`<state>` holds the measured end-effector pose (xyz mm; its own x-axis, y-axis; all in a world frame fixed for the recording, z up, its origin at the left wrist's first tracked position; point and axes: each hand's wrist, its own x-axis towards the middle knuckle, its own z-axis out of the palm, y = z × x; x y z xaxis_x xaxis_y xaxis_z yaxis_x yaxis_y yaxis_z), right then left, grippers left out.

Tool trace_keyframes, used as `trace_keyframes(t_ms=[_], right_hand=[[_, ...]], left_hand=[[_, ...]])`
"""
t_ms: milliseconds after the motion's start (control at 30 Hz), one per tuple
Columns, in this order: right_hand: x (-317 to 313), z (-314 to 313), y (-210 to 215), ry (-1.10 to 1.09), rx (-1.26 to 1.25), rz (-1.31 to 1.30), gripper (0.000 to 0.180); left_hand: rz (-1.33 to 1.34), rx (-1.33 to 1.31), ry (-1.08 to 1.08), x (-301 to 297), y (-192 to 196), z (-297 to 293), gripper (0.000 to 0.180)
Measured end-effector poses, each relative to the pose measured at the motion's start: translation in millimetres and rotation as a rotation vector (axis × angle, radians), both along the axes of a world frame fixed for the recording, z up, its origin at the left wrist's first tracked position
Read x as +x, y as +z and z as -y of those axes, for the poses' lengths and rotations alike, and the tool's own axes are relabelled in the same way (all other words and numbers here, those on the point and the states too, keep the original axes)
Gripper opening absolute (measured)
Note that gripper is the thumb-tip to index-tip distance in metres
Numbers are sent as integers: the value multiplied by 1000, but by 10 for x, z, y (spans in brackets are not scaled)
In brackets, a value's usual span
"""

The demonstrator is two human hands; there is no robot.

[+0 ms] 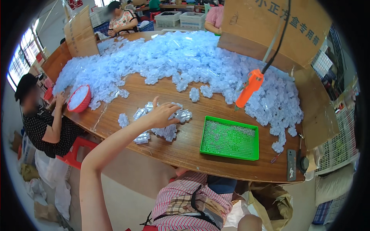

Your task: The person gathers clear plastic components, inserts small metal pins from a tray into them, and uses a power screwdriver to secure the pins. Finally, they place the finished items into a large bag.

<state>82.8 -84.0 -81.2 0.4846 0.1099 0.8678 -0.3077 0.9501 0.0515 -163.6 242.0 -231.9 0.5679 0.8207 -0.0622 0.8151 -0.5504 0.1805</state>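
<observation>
My left hand [163, 114] reaches over the table with its palm down. Its thumb and forefinger close on the near end of a clear plastic piece [184, 115], while another finger sticks up. Under and around this hand lie several more clear plastic pieces [166, 133], some partly hidden by it. To their right is a green tray [230, 153] with many small metal parts, seemingly screws, scattered in it. Above the tray hangs an orange electric screwdriver [249, 88] on a black cord, with no hand on it. My right hand is out of the picture.
A big heap of clear plastic pieces [173, 54] covers the table's far side and right. Cardboard sheets [269, 27] stand along the edges. At the right lie a phone [291, 165] and a small screwdriver [275, 158]. A co-worker sits at left by a red basket [79, 104].
</observation>
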Motion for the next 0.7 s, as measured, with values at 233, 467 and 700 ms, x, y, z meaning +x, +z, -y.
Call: trace_keyframes(t_ms=[233, 467, 700], right_hand=[[179, -224, -507, -889, 351, 369, 37], [513, -315, -921, -1094, -60, 608, 15], [641, -424, -1185, -880, -977, 966, 26]], left_hand=[[34, 328, 9, 183, -394, -148, 66], [227, 444, -46, 294, -362, -164, 53], [704, -17, -60, 444, 24, 558, 45]])
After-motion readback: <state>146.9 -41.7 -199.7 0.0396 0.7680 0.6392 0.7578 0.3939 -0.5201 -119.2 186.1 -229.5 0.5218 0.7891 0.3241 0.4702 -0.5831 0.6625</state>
